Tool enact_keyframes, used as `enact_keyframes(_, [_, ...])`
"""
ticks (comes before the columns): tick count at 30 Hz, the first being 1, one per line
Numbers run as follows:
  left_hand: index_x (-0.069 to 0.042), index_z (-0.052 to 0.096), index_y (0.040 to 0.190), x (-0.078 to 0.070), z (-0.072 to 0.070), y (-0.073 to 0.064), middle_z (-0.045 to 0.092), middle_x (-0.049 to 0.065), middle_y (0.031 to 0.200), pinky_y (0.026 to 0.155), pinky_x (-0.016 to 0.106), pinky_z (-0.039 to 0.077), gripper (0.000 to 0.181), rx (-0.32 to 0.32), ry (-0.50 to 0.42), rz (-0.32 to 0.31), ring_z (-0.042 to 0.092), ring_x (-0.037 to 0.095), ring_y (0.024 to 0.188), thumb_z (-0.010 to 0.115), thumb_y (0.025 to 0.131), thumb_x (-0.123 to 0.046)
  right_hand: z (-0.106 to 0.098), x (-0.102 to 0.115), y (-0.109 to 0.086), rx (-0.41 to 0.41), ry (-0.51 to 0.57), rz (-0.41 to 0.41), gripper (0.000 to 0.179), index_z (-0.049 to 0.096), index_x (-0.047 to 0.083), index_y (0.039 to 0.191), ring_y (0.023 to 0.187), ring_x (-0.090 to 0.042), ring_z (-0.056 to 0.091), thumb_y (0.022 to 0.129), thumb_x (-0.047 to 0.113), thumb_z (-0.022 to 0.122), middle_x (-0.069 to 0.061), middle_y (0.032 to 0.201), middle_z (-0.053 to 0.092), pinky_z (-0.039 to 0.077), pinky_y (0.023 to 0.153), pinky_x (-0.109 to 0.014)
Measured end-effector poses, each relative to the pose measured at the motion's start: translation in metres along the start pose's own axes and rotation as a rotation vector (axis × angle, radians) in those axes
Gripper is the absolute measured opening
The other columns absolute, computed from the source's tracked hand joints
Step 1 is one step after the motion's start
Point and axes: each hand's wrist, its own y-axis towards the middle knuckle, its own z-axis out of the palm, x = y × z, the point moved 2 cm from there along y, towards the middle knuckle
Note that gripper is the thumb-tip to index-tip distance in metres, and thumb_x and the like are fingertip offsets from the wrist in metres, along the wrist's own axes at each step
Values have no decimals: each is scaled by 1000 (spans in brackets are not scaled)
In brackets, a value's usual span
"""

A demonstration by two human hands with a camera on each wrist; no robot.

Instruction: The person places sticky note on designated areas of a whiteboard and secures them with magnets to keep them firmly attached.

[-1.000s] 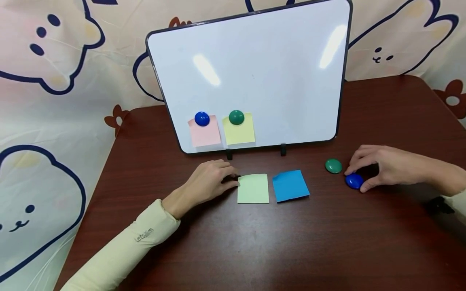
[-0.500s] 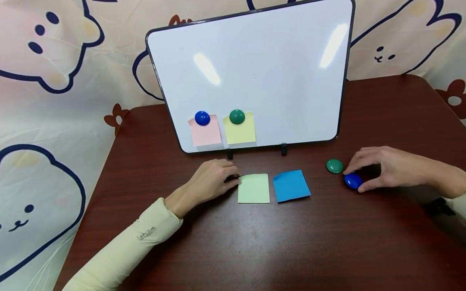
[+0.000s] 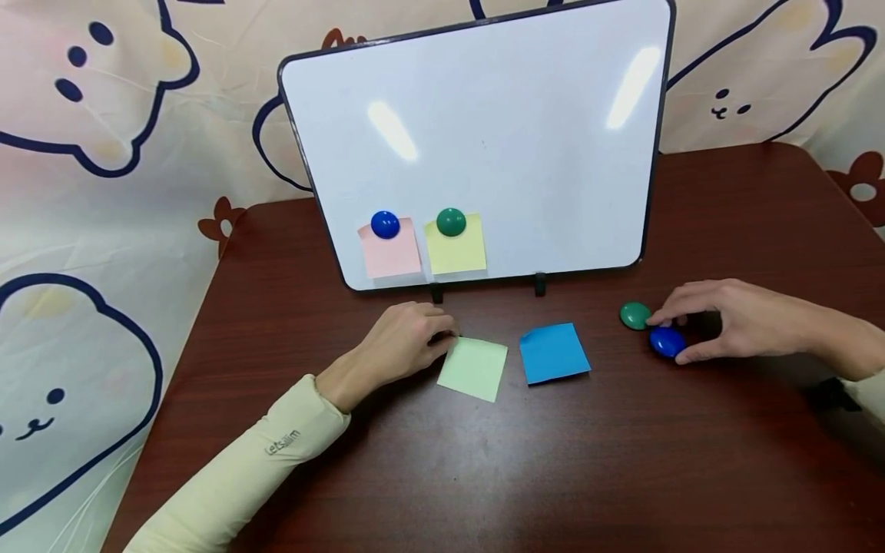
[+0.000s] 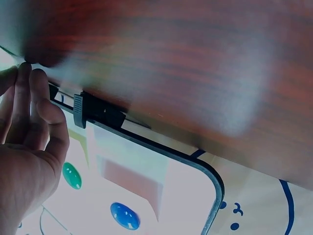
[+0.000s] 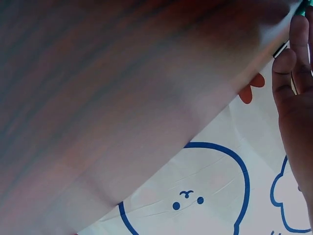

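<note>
On the table, left of centre, left hand (image 3: 404, 342): its thumb and fingers were bent in to meet, pinching one corner of the pale green note.
Pale green note (image 3: 473, 370): it lay askew on the dark tabletop (image 3: 525, 476), its upper left corner at the fingertips, near the blue note but apart from it.
Blue note (image 3: 555, 355): it lay right of the pale green one, its upper left corner curled.
Right hand (image 3: 736, 319): thumb and fingers were curved around the loose blue magnet (image 3: 667, 342), thumb at the near edge, a finger at the far one.
Loose green magnet (image 3: 634, 316): it lay just beside the blue one, close to that finger; whether they touched could not be told.
Whiteboard (image 3: 539, 153): it stood behind on black feet (image 3: 541, 285).
Pink note (image 3: 391, 257): it hung under a second blue magnet (image 3: 385, 224).
Yellow note (image 3: 458, 255): it hung alongside under a second green magnet (image 3: 452, 222).
</note>
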Motion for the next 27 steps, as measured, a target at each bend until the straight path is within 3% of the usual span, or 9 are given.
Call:
enact_keyframes(8, [-14, 74, 90, 1, -4, -1, 70, -4, 84, 66, 28, 54, 5, -65, -13, -18, 64, 10, 74, 73, 86, -11, 0, 1, -1, -15, -26, 1, 45, 70, 40, 112, 101, 6, 56, 71, 35, 89, 22, 113, 63, 41, 90, -4])
enact_keyframes(18, [-13, 73, 93, 3, -9, -2, 70, -3, 85, 64, 25, 51, 7, -136, -34, -56, 60, 8, 71, 73, 87, -9, -1, 3, -1, -13, -7, 26, 44, 69, 39, 113, 91, 4, 57, 74, 33, 88, 21, 115, 62, 51, 78, -16])
enact_keyframes(27, [-14, 73, 95, 5, -13, -1, 70, -3, 86, 67, 24, 53, 8, -141, -98, -107, 63, 8, 74, 74, 88, -10, 0, 3, -1, -12, 0, 31, 44, 69, 39, 114, 91, 4, 56, 75, 33, 87, 21, 114, 61, 52, 78, -18])
